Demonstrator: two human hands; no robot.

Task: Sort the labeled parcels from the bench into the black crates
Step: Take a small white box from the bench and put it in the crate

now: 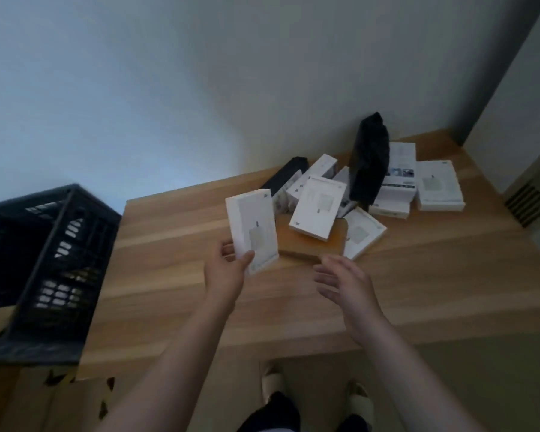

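Pinching white box (pixel 252 227) by its near corner with left hand (pixel 228 269), above bench (pixel 175 275); right hand (pixel 340 280) hovering loose, holding nothing. Better firming grip before swinging toward crate (pixel 44 260) at nine o'clock. Leaving pile (pixel 356 188) at one o'clock.

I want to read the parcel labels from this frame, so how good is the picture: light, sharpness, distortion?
Head view: dim, soft light with a bluish cast on the wall; the white box in the left hand and the open right hand are blurred, print unreadable; wide-angle bending tilts the bench and the black crate.
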